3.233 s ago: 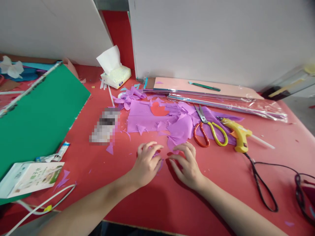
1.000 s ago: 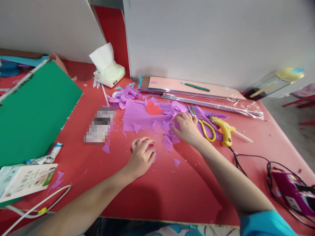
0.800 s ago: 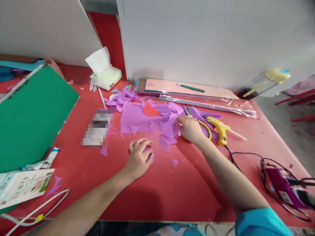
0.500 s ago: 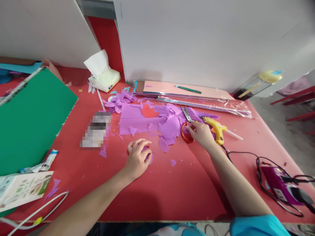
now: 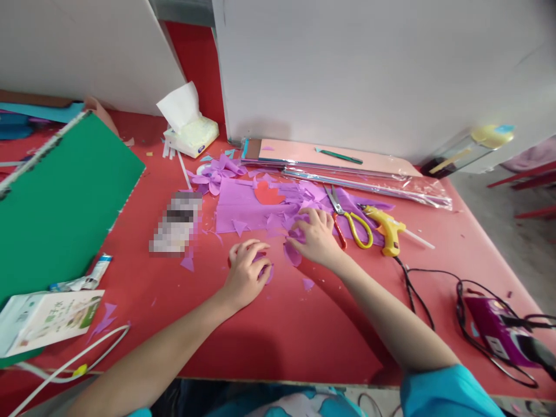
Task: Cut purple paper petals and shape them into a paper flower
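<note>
My left hand [image 5: 248, 271] rests low over the red table, its fingers curled around purple paper pieces [image 5: 261, 256] that show between thumb and fingertips. To the right, my right hand [image 5: 318, 236] hovers over or touches purple paper petals [image 5: 292, 253], fingers bent and apart; its fingertips partly cover them. Beside it lie scissors [image 5: 340, 209] with one red and one yellow handle, blades slightly apart and pointing away. Behind both hands a purple paper sheet [image 5: 234, 202] is spread, with scraps and a red paper shape [image 5: 268, 194] on top.
A yellow glue gun [image 5: 388, 229] lies right of the scissors, its cord running toward a purple power box [image 5: 495, 330]. Plastic-wrapped paper sheets [image 5: 347, 156] line the back, with a green pen [image 5: 341, 156]. A tissue pack [image 5: 193, 136] and green board [image 5: 65, 214] stand left.
My right hand has let go of the scissors, now lying on the purple paper, and has moved left to the petals. My left hand has stayed almost in place.
</note>
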A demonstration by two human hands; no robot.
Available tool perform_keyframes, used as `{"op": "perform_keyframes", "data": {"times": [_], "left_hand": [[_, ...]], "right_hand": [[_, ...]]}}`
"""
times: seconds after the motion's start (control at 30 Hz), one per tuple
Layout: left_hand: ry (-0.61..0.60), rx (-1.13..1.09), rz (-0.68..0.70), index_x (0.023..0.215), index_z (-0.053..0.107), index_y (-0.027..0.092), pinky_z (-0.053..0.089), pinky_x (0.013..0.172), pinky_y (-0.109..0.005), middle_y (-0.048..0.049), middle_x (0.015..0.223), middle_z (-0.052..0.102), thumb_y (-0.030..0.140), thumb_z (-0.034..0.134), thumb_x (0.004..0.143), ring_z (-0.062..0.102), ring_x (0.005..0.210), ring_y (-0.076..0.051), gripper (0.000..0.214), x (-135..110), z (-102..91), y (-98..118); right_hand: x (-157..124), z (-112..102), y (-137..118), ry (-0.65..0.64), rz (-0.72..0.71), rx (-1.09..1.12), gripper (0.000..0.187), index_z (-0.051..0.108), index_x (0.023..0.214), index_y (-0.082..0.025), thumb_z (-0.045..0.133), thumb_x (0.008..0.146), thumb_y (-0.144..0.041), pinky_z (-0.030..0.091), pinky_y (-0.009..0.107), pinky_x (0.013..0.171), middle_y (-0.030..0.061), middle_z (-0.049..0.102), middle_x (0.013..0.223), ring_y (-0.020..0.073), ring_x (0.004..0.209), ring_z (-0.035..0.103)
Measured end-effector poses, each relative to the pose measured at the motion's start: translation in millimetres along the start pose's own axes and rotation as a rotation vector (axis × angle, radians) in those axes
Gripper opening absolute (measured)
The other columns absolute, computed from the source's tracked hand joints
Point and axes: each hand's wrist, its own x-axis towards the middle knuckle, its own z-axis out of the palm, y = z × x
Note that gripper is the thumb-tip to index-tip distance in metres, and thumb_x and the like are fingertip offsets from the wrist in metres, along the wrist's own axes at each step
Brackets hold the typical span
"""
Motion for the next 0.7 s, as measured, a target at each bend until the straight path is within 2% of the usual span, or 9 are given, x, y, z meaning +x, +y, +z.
{"op": "perform_keyframes", "data": {"times": [0.17,0.47,0.7], "left_hand": [[0.003,-0.006,-0.007,0.07,0.062,0.018,0.033,0.087,-0.045,-0.0068,0.102,0.062,0.012,0.056,0.075,0.049,0.103,-0.024,0.01,0.0,-1.0,-0.1],[-0.004,-0.016,-0.006,0.069,0.063,0.018,0.032,0.087,-0.045,-0.0063,0.102,0.062,0.014,0.056,0.075,0.048,0.104,-0.024,0.01,-1.2,1.4,-1.2],[0.001,-0.014,-0.005,0.068,0.063,0.018,0.033,0.087,-0.045,-0.0062,0.101,0.062,0.014,0.056,0.076,0.049,0.103,-0.024,0.011,0.5,0.1,0.3]], "right_hand": [[7.1,2.7,-2.9,-0.106,-0.014,-0.05,0.016,0.063,0.079,-0.02,0.057,0.073,-0.034,0.021,0.056,0.092,0.0113,0.044,0.12,0.0323,0.11,0.033],[5.0,-9.4,-1.0,-0.122,0.021,-0.089,0.018,0.063,0.078,-0.02,0.061,0.072,-0.036,0.027,0.056,0.089,0.0111,0.044,0.121,0.0333,0.109,0.034],[3.3,-1.8,-2.9,-0.141,0.023,-0.069,0.014,0.064,0.076,-0.019,0.057,0.074,-0.031,0.023,0.059,0.091,0.0129,0.045,0.119,0.0356,0.111,0.033]]}}
